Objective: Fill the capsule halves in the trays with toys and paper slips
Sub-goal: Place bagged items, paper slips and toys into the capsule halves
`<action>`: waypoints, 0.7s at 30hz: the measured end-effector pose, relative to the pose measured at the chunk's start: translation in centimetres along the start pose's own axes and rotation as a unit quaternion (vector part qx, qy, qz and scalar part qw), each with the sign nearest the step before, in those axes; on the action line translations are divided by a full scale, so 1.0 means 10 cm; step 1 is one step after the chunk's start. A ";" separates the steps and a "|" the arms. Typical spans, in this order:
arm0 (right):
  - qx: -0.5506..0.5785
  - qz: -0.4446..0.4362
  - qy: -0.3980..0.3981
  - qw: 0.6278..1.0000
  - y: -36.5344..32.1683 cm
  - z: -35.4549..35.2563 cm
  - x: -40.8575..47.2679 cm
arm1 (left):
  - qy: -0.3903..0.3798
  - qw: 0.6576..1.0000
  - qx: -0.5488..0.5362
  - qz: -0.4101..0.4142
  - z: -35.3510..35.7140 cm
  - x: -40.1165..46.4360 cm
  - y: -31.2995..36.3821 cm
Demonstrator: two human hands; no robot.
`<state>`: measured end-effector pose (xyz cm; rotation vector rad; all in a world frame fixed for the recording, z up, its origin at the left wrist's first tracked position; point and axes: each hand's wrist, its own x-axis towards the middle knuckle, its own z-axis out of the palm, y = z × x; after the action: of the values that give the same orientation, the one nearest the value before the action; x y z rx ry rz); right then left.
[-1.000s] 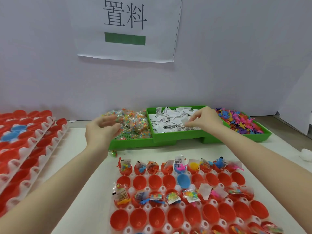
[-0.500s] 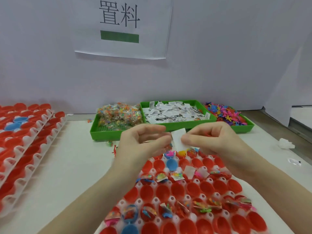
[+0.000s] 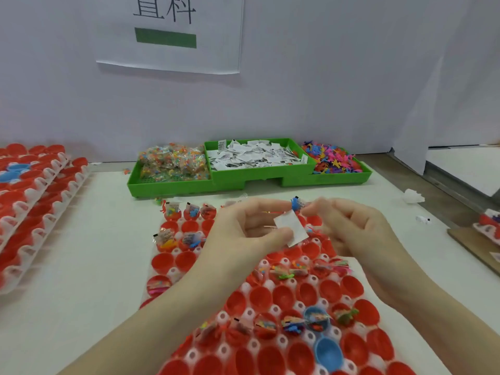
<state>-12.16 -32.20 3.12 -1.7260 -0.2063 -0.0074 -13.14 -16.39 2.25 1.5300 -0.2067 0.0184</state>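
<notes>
1. Both hands have come lower over the capsule tray since half a second ago, and the paper slip, which was held upright between them, now tilts down toward the right.
2. On the counter (image 3: 81, 266), the capsule tray (image 3: 273, 309) lies at the near edge; many of its red halves hold toys, and many in the middle and near rows are bare.
3. Along the far edge sits the green bin (image 3: 249, 180) with bagged toys, paper slips and loose coloured figures; stacked trays (image 3: 32, 196) fill the left edge.
4. My left hand (image 3: 243, 234) is curled, thumb and forefinger pinching the paper slip (image 3: 290, 230) just above the tray's far rows.
5. My right hand (image 3: 351, 231) is loosely curled beside the slip; whether it grips anything I cannot tell.
6. Judged step: dropping slips into halves that already hold toys.
7. Next move likely calls for lowering the slip into one half and letting go without knocking the toys beside it.
</notes>
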 end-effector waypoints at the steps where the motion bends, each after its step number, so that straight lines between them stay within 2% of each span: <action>1: 0.056 0.046 -0.024 0.997 0.00 -0.03 -0.02 | 0.005 1.000 0.000 -0.003 0.01 -0.02 0.00; 4: 0.203 0.127 -0.092 0.967 0.00 -0.14 -0.08 | 0.015 1.000 0.009 0.002 0.07 -0.08 0.00; 7: 0.259 0.140 -0.114 0.949 0.00 -0.18 -0.13 | 0.010 0.999 0.040 0.008 0.13 -0.16 0.00; 12: 0.195 0.051 -0.073 0.977 -0.01 -0.18 -0.21 | 0.017 0.997 0.071 0.001 0.18 -0.23 -0.02; 17: 0.086 -0.058 0.043 0.994 -0.07 -0.11 -0.30 | 0.020 0.998 0.054 -0.004 0.15 -0.26 -0.04; 21: 0.065 -0.084 0.038 0.994 -0.13 -0.06 -0.37 | 0.023 0.999 0.029 0.018 0.12 -0.28 -0.03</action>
<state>-15.90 -33.11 4.05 -1.5709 -0.2889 -0.1789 -15.98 -17.26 1.60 1.5818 -0.1988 0.0882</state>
